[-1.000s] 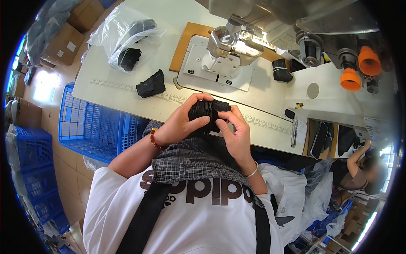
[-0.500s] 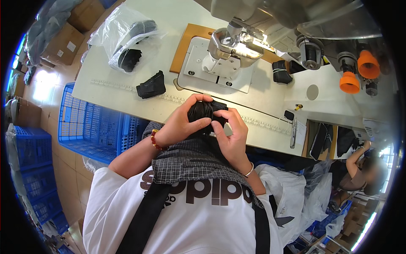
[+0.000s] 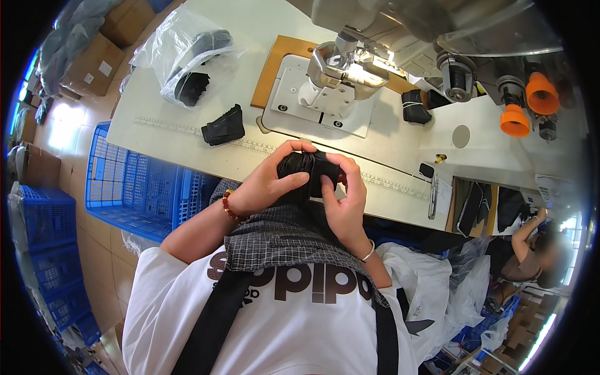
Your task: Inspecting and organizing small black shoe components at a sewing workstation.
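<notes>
Between my two hands is a thick bundle of black fabric pieces (image 3: pixel 299 166), held just over the table's front edge. My left hand (image 3: pixel 270 179) grips its left side, fingers over the top and thumb across the front. On the right side my right hand (image 3: pixel 344 187) pinches the bundle, its thumb on the front face and its fingers behind. A separate black fabric stack (image 3: pixel 224 127) lies on the table to the left. Beyond my hands stands a sewing machine (image 3: pixel 334 84) with its lamp lit.
A clear plastic bag (image 3: pixel 169 59) with black pieces lies at the far left. Another tied black bundle (image 3: pixel 415 107) sits right of the machine. Orange thread cones (image 3: pixel 515 122) hang at the right. A blue crate (image 3: pixel 134 181) stands below the table's left edge. A co-worker (image 3: pixel 528 253) is at far right.
My right thumb and fingers have shifted on the bundle, and more of its flat right part now shows between my hands. My left hand has barely moved.
</notes>
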Demonstrator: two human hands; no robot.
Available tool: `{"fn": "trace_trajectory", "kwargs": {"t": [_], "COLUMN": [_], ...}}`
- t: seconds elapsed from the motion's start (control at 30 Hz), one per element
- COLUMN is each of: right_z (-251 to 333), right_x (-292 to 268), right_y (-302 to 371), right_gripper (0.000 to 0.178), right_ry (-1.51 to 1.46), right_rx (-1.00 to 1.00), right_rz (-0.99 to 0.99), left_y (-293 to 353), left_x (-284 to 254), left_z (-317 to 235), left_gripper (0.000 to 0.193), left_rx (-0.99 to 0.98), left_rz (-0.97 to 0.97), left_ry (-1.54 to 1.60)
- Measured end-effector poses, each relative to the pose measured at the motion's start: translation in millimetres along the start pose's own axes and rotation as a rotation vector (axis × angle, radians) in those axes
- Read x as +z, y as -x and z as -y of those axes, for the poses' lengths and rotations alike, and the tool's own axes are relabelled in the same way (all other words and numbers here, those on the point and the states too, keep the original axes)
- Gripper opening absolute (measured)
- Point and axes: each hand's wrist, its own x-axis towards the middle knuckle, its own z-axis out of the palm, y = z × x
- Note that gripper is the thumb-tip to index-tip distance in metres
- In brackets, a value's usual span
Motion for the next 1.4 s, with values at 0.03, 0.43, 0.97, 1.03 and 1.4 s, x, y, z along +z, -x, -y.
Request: {"fn": "trace_trajectory", "kwargs": {"t": [0.03, 0.43, 0.97, 1.03, 1.4], "right_z": [-0.6, -4.1, -8.0, -2.0, -5.6], "right_x": [-1.2, -8.2, -8.2, -3.5, -10.5], "right_y": [0.2, 3.0, 1.8, -0.8, 1.4], "right_gripper": [0.020, 0.018, 0.020, 0.020, 0.021], "right_ry": [0.000, 0.120, 0.149, 0.093, 0.151], "right_rx": [0.000, -0.058, 0.078, -0.004, -0.013], "right_rz": [0.000, 0.125, 0.152, 0.047, 0.163], "left_y": [-0.1, 0.1, -1.1, -0.8, -0.8], "left_x": [-0.3, 2.3, 3.8, 3.7, 5.1], "left_z": [0.3, 8.1, 8.3, 8.6, 6.7], "left_gripper": [0.050, 0.044, 0.038, 0.038, 0.040], "left_rx": [-0.002, 0.003, -0.009, -0.024, -0.053], "left_rz": [0.011, -0.026, -0.066, -0.065, -0.064], "left_ry": [0.018, 0.053, 0.011, 0.046, 0.094]}}
